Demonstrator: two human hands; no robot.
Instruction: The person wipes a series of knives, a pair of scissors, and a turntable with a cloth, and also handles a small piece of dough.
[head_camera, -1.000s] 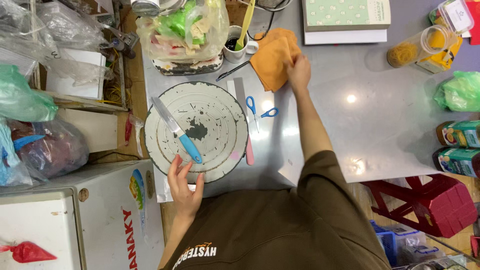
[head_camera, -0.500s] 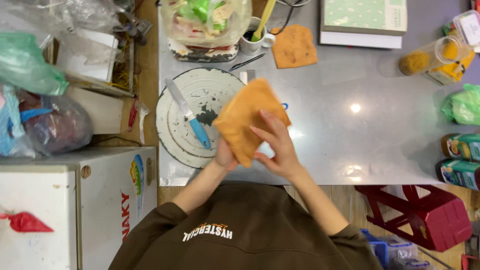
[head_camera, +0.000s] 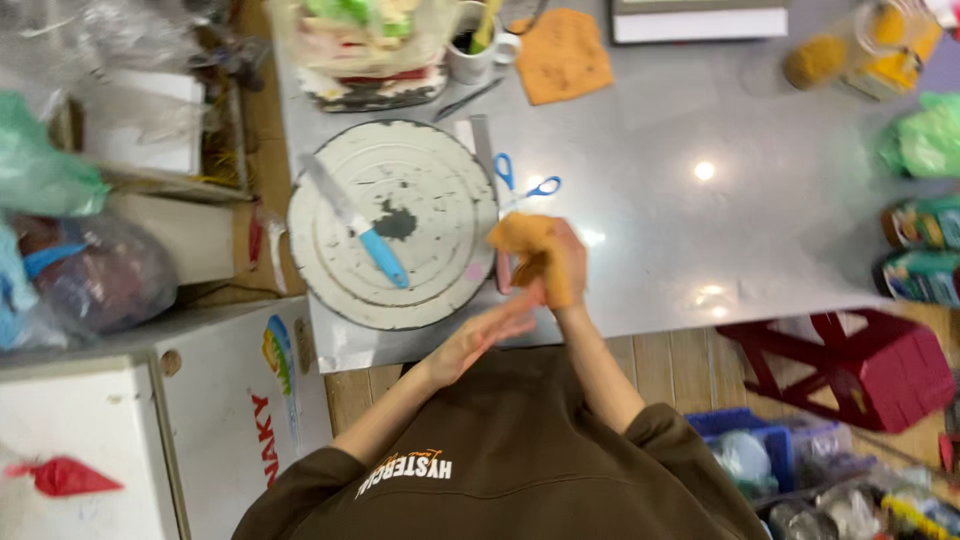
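My right hand (head_camera: 556, 268) is closed on a crumpled orange cloth (head_camera: 519, 236) just above the grey counter (head_camera: 700, 250), beside the right edge of a round white turntable (head_camera: 430, 190). My left hand (head_camera: 480, 337) is flat with fingers stretched out, holding nothing, and it touches the right hand near the wrist at the counter's front edge. A knife with a blue handle (head_camera: 361, 237) lies on the turntable. Blue-handled scissors (head_camera: 522, 184) lie just behind the cloth.
A second orange cloth (head_camera: 563, 55) lies at the back beside a white cup of tools (head_camera: 477, 48) and a filled plastic bag (head_camera: 365, 45). A jar of yellow stuff (head_camera: 850, 50) and green bags (head_camera: 925, 140) stand right. A red stool (head_camera: 860, 360) is below; white boxes (head_camera: 120, 420) are left.
The right hand took an orange cloth from the back of the counter, both hands held it spread out, and now it is bunched in the right hand while the left hand has let go.
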